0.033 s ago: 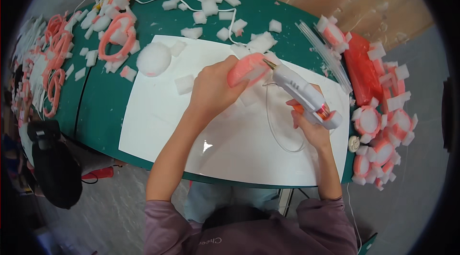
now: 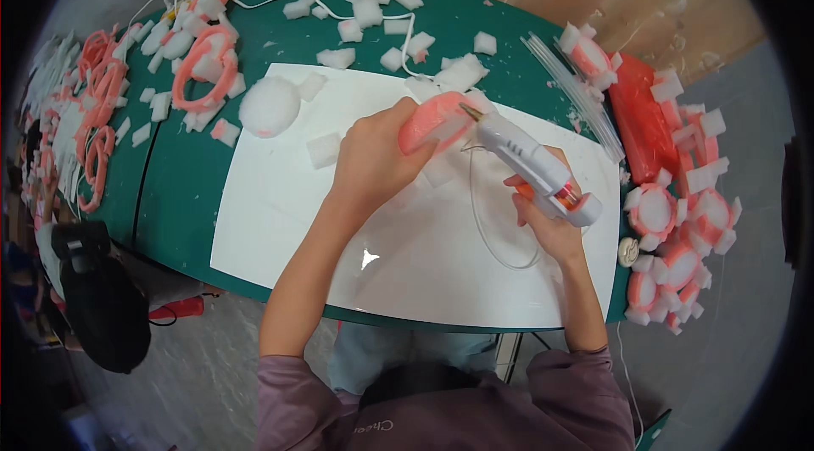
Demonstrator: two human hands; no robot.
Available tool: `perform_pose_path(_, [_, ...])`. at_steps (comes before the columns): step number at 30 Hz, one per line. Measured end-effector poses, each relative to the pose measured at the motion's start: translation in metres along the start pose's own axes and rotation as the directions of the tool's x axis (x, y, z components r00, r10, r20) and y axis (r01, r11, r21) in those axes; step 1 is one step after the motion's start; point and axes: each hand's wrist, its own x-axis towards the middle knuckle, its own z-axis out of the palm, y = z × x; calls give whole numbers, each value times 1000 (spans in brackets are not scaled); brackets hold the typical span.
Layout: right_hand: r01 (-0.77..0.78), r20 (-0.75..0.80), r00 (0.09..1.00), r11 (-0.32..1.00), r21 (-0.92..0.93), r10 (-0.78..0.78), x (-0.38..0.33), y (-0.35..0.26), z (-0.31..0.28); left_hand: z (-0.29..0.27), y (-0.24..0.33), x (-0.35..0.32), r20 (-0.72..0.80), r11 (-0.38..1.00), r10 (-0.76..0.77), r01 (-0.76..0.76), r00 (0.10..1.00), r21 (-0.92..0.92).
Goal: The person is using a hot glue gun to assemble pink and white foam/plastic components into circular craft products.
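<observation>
My left hand point(image 2: 373, 150) grips a pink foam ring point(image 2: 432, 122), holding it raised over the white board point(image 2: 407, 264); the fingers behind it are partly hidden. In my right hand point(image 2: 555, 226) is a white hot glue gun point(image 2: 526, 154) with an orange trigger. Its metal nozzle points to the upper left and meets the pink ring's edge, or comes very near it. A thin white cord loops down onto the board beside my right hand. White foam blocks point(image 2: 323, 150) and a round white foam piece point(image 2: 270, 107) lie left of my left hand.
Loose foam blocks point(image 2: 368, 13) and a white cable lie along the green table's far side point(image 2: 288, 36). Pink rings point(image 2: 203, 69) sit at left. Clear glue sticks point(image 2: 577, 95), a red bag point(image 2: 636, 116) and pink-and-white foam pieces point(image 2: 653, 209) line the right. A black chair point(image 2: 106, 307) stands lower left.
</observation>
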Motion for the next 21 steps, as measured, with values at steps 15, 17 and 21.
perform_pose_path(15, [50,-24,998,989,-140,-54,0,3,7,5,5,-3,-67,995,62,-56,996,80])
perform_pose_path(17, [33,-28,999,992,-118,-37,0,3,7,5,5,-3,-70,995,55,-48,996,91])
perform_pose_path(21, [6,-27,1000,994,-110,-9,-1,5,3,3,5,-2,-64,997,34,-29,997,73])
